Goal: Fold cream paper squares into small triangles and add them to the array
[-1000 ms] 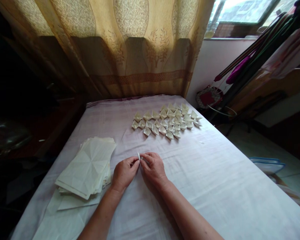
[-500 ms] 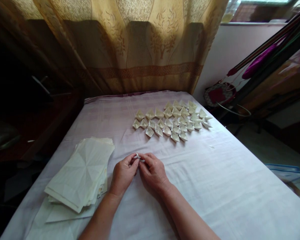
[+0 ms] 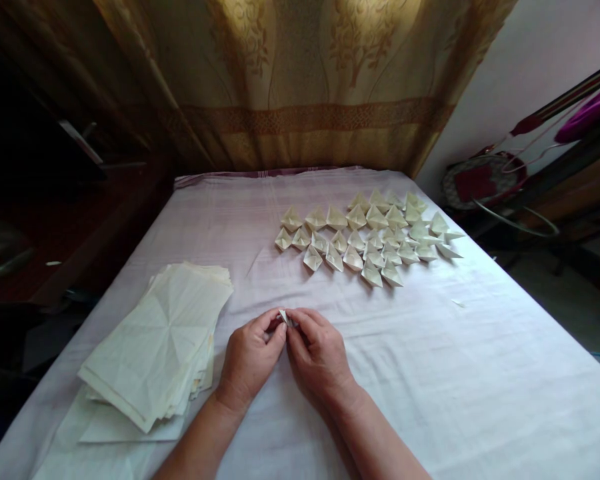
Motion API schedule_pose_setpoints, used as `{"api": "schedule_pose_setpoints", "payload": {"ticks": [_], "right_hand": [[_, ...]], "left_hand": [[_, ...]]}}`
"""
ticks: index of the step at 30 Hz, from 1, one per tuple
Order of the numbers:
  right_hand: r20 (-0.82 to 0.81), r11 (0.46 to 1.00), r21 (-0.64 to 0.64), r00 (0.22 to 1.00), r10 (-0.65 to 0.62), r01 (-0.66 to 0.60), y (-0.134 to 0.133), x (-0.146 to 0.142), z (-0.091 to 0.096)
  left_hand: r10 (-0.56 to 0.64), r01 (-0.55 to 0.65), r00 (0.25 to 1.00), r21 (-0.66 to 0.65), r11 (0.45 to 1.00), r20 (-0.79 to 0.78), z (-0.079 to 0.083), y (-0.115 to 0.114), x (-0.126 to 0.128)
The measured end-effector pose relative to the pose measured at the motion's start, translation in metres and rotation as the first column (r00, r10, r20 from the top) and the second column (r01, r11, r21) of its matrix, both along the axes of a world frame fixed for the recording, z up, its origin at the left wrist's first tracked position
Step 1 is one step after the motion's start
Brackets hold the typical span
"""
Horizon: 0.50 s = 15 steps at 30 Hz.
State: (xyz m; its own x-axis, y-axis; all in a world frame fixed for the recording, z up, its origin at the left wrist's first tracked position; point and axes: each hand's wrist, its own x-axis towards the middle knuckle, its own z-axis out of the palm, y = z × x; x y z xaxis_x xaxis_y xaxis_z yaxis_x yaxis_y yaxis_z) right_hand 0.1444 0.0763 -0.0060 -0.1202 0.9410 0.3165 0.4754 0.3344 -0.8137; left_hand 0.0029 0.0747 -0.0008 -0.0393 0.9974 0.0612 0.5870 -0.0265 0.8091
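Between my fingertips is a small folded piece of paper (image 3: 284,316), with only its pale pointed tip showing. My left hand (image 3: 254,353) pinches it from the left, thumb against fingers. My right hand (image 3: 321,343) grips its other side the same way, and the two hands nearly touch. Beyond them stand several folded paper boats (image 3: 353,259) in loose rows. Left of my left hand lies a stack of creased paper sheets (image 3: 155,340), its top sheet marked with fold lines that meet near the middle.
A white cloth (image 3: 430,373) covers the table. A small paper scrap (image 3: 458,303) lies on it at the right. Behind the table hangs a gold patterned curtain (image 3: 300,117). A bag (image 3: 483,180) is beyond the right edge, and dark furniture (image 3: 145,200) stands at the left.
My view has shifted, so the boats appear farther right and larger. The folded paper has turned slightly between my fingertips and shows more of a pointed tip. Both hands keep their pinch.
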Motion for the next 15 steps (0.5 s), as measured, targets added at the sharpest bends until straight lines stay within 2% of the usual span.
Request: {"api": "schedule_pose_setpoints", "payload": {"ticks": [5, 11, 15], "right_hand": [[0.003, 0.999, 0.028, 1.000, -0.027, 0.027, -0.0001, -0.0011, -0.0007], [0.010, 0.993, 0.058, 0.994, -0.108, 0.107, 0.0000, -0.0023, -0.0041], [-0.008, 0.992, 0.068, 0.995, -0.103, 0.103, 0.0005, -0.0009, -0.0041]], "left_hand": [[0.017, -0.014, 0.998, 0.056, 0.998, -0.053, -0.0020, -0.0004, 0.0006], [-0.013, 0.023, 0.996, 0.119, 0.993, -0.090, -0.0003, -0.0003, 0.0014], [-0.050, 0.067, 0.993, 0.159, 0.985, -0.110, -0.0007, -0.0006, 0.0003]]}}
